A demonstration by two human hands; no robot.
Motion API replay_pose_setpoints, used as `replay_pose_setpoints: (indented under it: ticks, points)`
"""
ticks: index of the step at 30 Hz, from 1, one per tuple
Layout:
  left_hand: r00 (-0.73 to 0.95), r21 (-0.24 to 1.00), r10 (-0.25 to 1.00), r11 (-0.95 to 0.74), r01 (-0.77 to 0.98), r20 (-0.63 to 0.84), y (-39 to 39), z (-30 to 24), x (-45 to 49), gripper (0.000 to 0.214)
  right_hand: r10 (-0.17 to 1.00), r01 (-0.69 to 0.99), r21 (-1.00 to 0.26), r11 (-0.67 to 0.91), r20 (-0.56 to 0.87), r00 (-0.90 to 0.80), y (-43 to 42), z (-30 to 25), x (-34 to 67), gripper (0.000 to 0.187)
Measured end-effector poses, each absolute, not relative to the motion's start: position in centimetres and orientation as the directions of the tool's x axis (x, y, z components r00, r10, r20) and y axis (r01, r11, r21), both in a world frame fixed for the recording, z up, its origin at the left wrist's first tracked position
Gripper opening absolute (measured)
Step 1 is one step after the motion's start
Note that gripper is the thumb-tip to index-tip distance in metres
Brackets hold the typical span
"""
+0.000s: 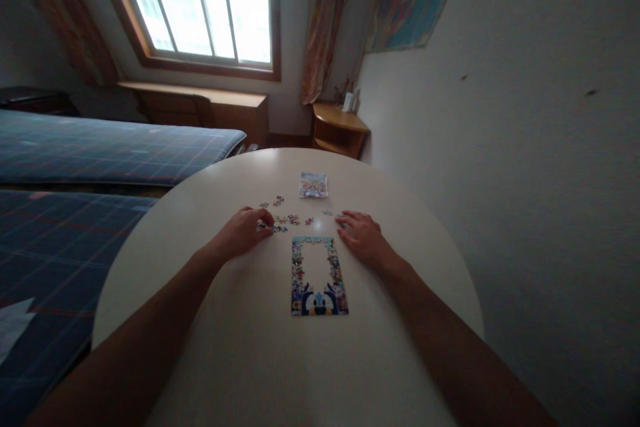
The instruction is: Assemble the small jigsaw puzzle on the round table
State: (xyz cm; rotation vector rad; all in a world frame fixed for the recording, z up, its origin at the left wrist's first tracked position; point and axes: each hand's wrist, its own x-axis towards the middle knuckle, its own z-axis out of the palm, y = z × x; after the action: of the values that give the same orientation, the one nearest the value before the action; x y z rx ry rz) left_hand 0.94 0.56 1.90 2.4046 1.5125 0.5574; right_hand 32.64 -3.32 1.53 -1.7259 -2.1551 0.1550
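Note:
A partly filled jigsaw puzzle (320, 303) lies on the round table, its border assembled around a bare middle and a blue cartoon dog face at its near end. Beyond its far left corner, loose puzzle pieces (293, 219) are scattered. My left hand (247, 230) is at the left end of these pieces, with thumb and forefinger curled together around a puzzle piece (261, 225) mostly hidden by the fingers. My right hand (363, 233) rests right of the puzzle with its fingers apart, the fingertips by a small piece partly covered. Another light blue piece (327, 213) lies just left of it.
A printed packet (313, 185) lies farther back on the white round table (225, 333). Left of the table stand beds with plaid mattresses (120, 147). A wall (525, 180) runs close along the right. A corner shelf (343, 119) and a desk (220, 97) stand beyond.

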Motion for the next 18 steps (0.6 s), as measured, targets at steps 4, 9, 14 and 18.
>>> replay_pose_setpoints:
  ticks: [4, 9, 14, 18]
  points:
    - [0.399, 0.414, 0.9, -0.434, 0.8, 0.173, 0.4, 2.4, 0.8, 0.014, 0.962, 0.92, -0.313, 0.237, 0.211, -0.175, -3.3, 1.6, 32.6, 0.033]
    - [0.329, 0.4, 0.93, -0.367, 0.84, 0.163, 0.9, 2.6, -0.8, 0.021, 0.962, 0.92, -0.313, 0.236, 0.208, -0.176, -3.4, 1.6, 32.8, 0.034]
    - [0.345, 0.379, 0.928, -0.374, 0.847, 0.143, 1.2, 2.4, -1.3, 0.031, 0.966, 0.923, -0.311, 0.227, 0.194, -0.172, -3.4, 1.8, 32.7, 0.034]
    - [0.36, 0.378, 0.927, -0.371, 0.848, 0.104, 1.1, 2.3, -0.6, 0.027, 0.971, 0.925, -0.314, 0.215, 0.172, -0.167, -3.6, 2.1, 32.5, 0.035]
